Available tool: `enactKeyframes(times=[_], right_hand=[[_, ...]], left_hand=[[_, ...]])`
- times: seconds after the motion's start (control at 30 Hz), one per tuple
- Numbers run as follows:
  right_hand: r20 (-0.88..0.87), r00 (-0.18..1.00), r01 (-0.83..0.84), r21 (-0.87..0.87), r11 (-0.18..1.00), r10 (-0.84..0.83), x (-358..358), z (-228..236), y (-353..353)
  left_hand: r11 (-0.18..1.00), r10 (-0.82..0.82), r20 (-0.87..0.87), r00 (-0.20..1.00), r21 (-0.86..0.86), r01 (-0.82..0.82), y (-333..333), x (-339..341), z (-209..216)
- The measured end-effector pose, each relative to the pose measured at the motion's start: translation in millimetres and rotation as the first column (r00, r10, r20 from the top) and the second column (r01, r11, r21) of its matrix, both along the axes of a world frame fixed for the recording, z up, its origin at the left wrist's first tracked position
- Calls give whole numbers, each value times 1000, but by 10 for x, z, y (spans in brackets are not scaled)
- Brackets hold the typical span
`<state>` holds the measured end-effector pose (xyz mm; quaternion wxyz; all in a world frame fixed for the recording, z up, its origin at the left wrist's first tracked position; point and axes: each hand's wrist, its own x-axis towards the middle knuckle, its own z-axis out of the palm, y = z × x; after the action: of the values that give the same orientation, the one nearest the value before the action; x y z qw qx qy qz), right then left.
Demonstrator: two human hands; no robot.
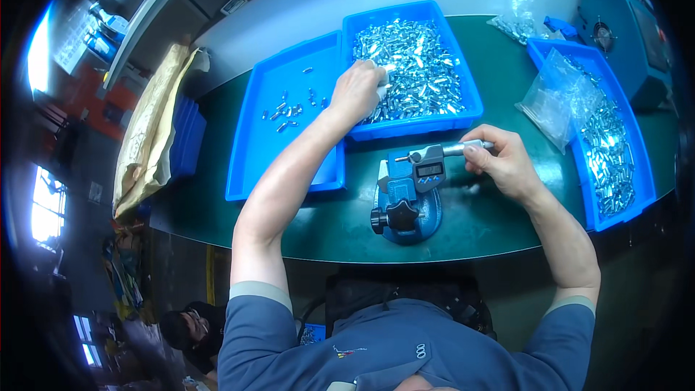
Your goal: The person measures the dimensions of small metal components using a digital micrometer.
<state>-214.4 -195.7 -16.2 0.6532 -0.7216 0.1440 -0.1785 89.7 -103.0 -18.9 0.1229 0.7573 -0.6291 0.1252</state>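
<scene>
Standing near the front edge of the green table [326,235], a blue stand [427,221] carries a micrometer [430,170]. The right hand [499,158] grasps the micrometer's right end between thumb and fingers. Whether anything sits in its measuring gap, I cannot tell. To the right lies a blue right bin [648,192] of small metal pieces, a clear bag [543,105] partly over them. Beyond the micrometer, the left hand [358,92] curls over the near left part of the middle bin [420,128], which is heaped with metal parts [416,65]; its fingertips are hidden, so I cannot tell whether it holds one. The left bin [279,166] beside it has a few scattered parts.
</scene>
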Motion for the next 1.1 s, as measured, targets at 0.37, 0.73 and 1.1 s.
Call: enactKeyframes(times=[0.37, 0.73, 1.1], right_hand=[[-17, 1000, -20, 15, 1000, 21, 10, 9, -34], [1, 1000, -16, -4, 1000, 16, 6, 2, -4], [-20, 999, -25, 8, 1000, 25, 5, -8, -15]], left_hand=[[986, -52, -854, 517, -126, -111, 516, -519, 251], [949, -246, -958, 145, -269, -165, 1024, -976, 214], [970, -154, -986, 64, -163, -178, 1067, -1086, 180]])
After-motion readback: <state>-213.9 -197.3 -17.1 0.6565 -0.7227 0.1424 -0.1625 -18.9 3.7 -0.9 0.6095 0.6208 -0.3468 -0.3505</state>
